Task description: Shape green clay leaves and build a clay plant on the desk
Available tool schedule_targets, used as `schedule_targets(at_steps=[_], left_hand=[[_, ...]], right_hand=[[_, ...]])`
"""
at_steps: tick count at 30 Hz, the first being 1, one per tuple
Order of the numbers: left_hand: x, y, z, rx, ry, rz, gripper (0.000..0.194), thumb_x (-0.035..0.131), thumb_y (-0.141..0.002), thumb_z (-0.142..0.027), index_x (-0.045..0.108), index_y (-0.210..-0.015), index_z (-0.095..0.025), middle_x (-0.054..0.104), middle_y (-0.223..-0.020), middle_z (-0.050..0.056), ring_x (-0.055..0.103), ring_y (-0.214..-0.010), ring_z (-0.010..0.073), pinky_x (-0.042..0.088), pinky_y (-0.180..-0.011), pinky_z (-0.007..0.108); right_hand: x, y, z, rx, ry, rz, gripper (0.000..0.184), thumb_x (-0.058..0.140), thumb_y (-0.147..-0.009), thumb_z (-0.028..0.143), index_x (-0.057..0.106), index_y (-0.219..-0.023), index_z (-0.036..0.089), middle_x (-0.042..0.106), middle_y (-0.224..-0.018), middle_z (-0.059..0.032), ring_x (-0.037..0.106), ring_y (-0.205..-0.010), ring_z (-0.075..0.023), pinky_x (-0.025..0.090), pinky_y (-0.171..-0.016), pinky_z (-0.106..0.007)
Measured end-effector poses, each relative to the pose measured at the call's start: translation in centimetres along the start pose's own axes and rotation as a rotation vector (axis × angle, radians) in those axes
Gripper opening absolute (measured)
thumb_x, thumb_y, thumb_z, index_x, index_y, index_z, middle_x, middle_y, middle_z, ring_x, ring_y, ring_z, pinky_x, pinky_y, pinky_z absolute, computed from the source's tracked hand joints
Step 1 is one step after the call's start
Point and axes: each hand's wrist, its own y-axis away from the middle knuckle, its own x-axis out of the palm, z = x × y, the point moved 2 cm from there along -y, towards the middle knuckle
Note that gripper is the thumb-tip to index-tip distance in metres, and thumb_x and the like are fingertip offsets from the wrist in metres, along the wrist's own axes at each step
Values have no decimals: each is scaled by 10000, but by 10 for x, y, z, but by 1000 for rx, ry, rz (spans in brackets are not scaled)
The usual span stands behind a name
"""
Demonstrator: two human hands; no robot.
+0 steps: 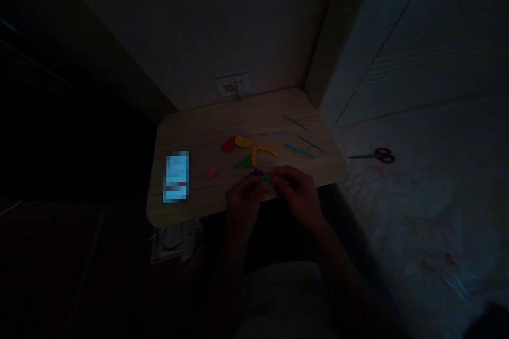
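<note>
Near the front edge of a small wooden table [199, 132], my left hand [244, 198] and my right hand [296, 190] meet around a small piece of green modelling clay [265, 178]. Fingers of both hands are pinched on it. Just beyond the fingertips lies a purple clay piece [256, 172]. Farther back are a green clay shape [242, 162], a yellow clay piece [243, 141] with a thin branching strip, and a red clay piece [228, 144] touching the yellow. A pink lump [212, 171] sits to the left.
Several blue modelling tools [300, 151] lie at the table's right. A lit phone [176, 177] rests on the left. Scissors [374, 155] are on the pale surface at right. A wall socket [233, 85] is behind the table. The room is dark.
</note>
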Motion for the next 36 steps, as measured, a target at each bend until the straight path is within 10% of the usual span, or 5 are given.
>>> schedule_targets(at_steps=[18,28,36], left_hand=[[4,2,-5,72,67,72,232,889,-718,-261,798,-922,-198,804,-936,48,763,-874,201,618,-828,316],[0,1,-9,362,-140,69,224,873,-808,-325,687,-753,-213,623,-805,12,596,-786,167,502,-721,273],[1,6,-9,301,-51,119,205,825,-835,-241,720,-1009,-217,685,-943,30,658,-851,162,557,-801,268]], right_hand=[[2,-2,2,75,-99,-29,187,841,-775,395,797,-830,222,688,-633,12,599,-565,-137,493,-505,-243],[6,1,4,92,-35,78,245,906,-715,441,825,-813,232,809,-819,-37,722,-700,-190,595,-624,-295],[0,0,4,109,-99,20,190,909,-709,368,835,-827,238,825,-831,-43,749,-756,-203,605,-693,-314]])
